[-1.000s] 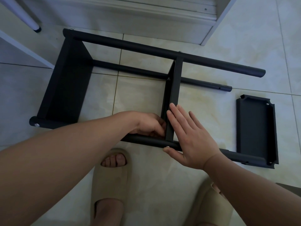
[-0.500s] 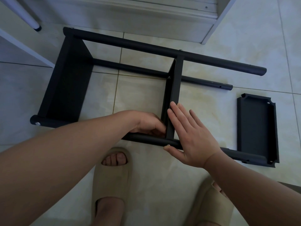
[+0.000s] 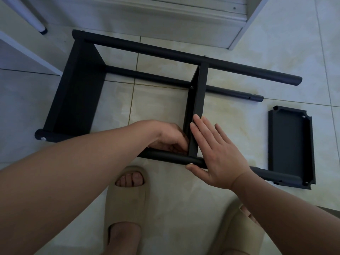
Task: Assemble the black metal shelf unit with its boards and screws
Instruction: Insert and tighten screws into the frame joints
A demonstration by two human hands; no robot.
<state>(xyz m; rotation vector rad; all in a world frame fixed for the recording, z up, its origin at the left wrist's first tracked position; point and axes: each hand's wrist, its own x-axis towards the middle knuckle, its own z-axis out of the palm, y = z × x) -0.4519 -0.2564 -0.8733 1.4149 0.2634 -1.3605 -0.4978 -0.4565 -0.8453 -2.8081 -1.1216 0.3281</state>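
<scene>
The black shelf frame lies on its side on the tiled floor, with its far pole (image 3: 165,52) and near pole (image 3: 165,158) running left to right. An end board (image 3: 77,92) joins the poles at the left. A middle board (image 3: 197,100) stands between them. My left hand (image 3: 169,137) curls its fingers round that board's lower left corner, where it meets the near pole; its fingertips are hidden. My right hand (image 3: 219,155) lies flat with straight fingers against the board's right side. Its thumb touches the near pole by a silver screw (image 3: 191,163).
A loose black board (image 3: 290,144) lies on the floor at the right, under the near pole's end. White furniture (image 3: 184,21) stands along the back, and a white leg (image 3: 39,27) at the far left. My feet in beige slippers (image 3: 127,203) are just below the frame.
</scene>
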